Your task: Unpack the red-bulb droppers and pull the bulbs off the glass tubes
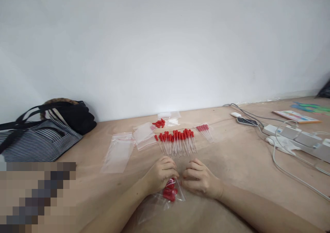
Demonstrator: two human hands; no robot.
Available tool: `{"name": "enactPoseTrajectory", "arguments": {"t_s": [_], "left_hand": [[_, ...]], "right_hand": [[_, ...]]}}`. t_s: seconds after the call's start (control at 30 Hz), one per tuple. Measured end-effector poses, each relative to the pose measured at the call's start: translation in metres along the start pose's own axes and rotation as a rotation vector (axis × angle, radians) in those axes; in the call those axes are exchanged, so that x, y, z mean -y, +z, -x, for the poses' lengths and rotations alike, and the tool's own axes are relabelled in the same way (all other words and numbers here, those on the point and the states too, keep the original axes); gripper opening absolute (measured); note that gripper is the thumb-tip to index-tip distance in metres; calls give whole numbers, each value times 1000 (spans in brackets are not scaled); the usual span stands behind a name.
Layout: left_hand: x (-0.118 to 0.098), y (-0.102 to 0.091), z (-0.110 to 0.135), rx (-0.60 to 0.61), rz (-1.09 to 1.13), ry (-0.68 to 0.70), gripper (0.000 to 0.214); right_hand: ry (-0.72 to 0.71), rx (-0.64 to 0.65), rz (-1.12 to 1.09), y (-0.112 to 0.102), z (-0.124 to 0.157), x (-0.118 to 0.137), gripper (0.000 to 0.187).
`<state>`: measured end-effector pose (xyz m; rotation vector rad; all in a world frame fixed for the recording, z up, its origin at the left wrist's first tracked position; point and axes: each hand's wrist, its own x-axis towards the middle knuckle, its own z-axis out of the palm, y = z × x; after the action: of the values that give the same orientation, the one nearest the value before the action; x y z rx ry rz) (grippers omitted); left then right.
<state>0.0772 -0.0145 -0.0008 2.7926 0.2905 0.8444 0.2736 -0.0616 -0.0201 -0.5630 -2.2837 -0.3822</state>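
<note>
My left hand [163, 172] is closed on the top of a clear plastic bag [180, 191]. Red rubber bulbs [169, 193] show inside the bag. Close beside its right edge, my right hand [200, 178] has its fingers curled in; a speck of red shows by the fingertips, but what they hold is hidden. Just beyond both hands lies a row of clear droppers [177, 143] with red bulbs, side by side. Several more droppers [205, 133] lie in a clear bag to the right. Behind the row is a small pile of loose red bulbs [159, 123].
Flat zip bags [119, 154] lie left of the droppers, and another clear bag [172, 118] is near the wall. A striped bag [43, 133] stands at far left. Power strips [299, 136] with white cables, a dark device [246, 122] and a book [296, 116] occupy the right.
</note>
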Motion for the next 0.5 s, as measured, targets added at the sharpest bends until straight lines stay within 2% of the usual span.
{"name": "enactPoseTrajectory", "arguments": {"t_s": [0.23, 0.5], "left_hand": [[0, 1, -1, 7, -22, 29, 29], [3, -2, -1, 13, 12, 75, 23]], "right_hand": [[-78, 32, 27, -1, -3, 0, 16], [-117, -12, 62, -2, -6, 2, 22]]}}
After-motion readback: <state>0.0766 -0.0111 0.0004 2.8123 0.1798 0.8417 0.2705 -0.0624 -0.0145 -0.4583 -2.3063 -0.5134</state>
